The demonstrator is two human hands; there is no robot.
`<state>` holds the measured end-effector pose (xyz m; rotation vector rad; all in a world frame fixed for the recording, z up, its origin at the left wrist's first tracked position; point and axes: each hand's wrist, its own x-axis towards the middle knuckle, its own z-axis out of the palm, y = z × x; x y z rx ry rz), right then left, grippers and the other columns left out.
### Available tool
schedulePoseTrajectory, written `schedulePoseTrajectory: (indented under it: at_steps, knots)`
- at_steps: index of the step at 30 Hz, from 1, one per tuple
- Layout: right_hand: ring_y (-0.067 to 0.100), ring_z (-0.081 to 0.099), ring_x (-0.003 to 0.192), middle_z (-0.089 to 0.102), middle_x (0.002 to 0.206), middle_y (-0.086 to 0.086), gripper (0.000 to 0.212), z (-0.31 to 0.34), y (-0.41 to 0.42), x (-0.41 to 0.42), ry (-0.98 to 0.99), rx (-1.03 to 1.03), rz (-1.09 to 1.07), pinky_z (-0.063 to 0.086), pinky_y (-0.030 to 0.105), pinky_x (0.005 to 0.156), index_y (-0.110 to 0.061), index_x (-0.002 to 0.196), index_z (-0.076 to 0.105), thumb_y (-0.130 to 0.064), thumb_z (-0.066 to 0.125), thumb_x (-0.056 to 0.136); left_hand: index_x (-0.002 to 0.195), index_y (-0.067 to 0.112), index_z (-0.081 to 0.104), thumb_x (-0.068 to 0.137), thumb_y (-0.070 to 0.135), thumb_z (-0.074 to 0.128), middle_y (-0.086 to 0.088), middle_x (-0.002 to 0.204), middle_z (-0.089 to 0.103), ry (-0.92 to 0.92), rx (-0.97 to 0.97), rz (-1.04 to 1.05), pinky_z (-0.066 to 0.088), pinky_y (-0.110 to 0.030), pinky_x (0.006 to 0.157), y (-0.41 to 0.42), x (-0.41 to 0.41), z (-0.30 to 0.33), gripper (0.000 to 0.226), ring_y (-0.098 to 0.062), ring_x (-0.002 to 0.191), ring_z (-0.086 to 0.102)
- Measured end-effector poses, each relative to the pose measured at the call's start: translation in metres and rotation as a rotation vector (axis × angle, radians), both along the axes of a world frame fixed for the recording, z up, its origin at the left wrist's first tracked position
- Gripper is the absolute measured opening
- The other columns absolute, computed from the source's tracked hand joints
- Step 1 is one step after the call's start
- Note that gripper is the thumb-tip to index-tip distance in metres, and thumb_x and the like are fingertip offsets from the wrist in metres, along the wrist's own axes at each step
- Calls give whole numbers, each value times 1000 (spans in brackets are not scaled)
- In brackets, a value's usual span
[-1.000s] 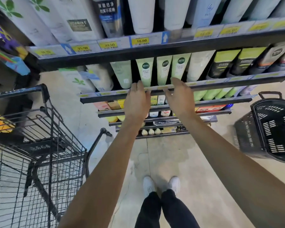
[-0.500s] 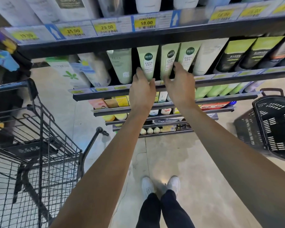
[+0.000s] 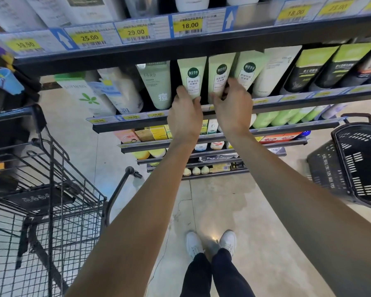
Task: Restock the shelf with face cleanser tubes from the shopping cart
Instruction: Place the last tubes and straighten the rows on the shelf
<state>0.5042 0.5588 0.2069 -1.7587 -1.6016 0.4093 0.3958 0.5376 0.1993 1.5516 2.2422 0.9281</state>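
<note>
left hand [image 3: 184, 116] pinching the left pale-green cleanser tube [image 3: 192, 76] at the shelf [image 3: 287, 101] front edge | right hand [image 3: 232, 106] gripping the middle tube [image 3: 220, 73] | cart [image 3: 51, 189] sits left

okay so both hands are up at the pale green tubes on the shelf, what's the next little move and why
Probably nudge the two tubes back and square them up. The left hand pinches the left tube near its base, the right hand curls around the middle tube, and both tubes already stand on the shelf, so only straightening seems left.
</note>
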Motion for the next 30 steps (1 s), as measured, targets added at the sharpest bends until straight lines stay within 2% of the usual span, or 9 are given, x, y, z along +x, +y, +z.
schedulePoseTrajectory:
  at_steps: [3, 9, 19, 23, 25, 28, 30]
  knots:
    - [27, 67, 89, 71, 96, 1, 31, 0, -1, -1, -21, -8, 3, 56, 41, 75, -15, 107, 62, -37, 75, 90, 116, 5, 49, 100, 25, 62, -13, 104, 69, 19, -1, -8, 44, -40, 62, -2, -1, 1, 29, -37, 92, 68]
    - [30, 71, 90, 75, 92, 3, 36, 2, -2, 0, 1, -52, 4, 58, 43, 78, -14, 113, 60, -38, 75, 91, 114, 6, 49, 99, 27, 63, -14, 103, 70, 25, -21, -1, 55, -47, 68, -4, -2, 5, 29, -38, 93, 68]
    - [28, 71, 89, 75, 95, 3, 38, 4, -3, 4, -40, -69, 34, 58, 41, 76, -14, 112, 62, -44, 74, 91, 114, 6, 50, 101, 31, 62, -13, 104, 69, 28, -27, -10, 50, -42, 65, -5, -3, 2, 31, -36, 92, 68]
    - [29, 71, 98, 76, 106, 9, 44, 2, -12, 9, -36, -29, 45, 58, 41, 84, -11, 126, 62, -36, 74, 93, 117, 5, 51, 100, 29, 63, -13, 107, 67, -8, -7, -30, 46, -36, 67, -9, -3, 1, 32, -34, 95, 67]
    - [28, 70, 105, 75, 112, 11, 47, 2, -16, 14, -21, 0, 38, 56, 40, 89, -9, 135, 61, -31, 73, 95, 123, 5, 50, 101, 28, 62, -13, 110, 66, -9, -4, -45, 45, -35, 69, -14, -3, 3, 34, -34, 99, 66]
    - [26, 72, 101, 76, 111, 8, 40, 5, -24, 25, 24, 55, 10, 57, 41, 87, -9, 128, 65, -32, 72, 96, 140, 3, 46, 102, 27, 61, -15, 128, 63, -6, 11, -55, 51, -41, 85, -25, -4, 6, 47, -35, 114, 64]
    - [23, 72, 100, 75, 111, 7, 39, 8, -29, 34, 82, 60, -41, 57, 38, 86, -9, 125, 66, -33, 73, 95, 143, 3, 46, 103, 25, 59, -15, 135, 61, 6, 53, -53, 51, -41, 89, -36, -7, 7, 48, -34, 117, 63]
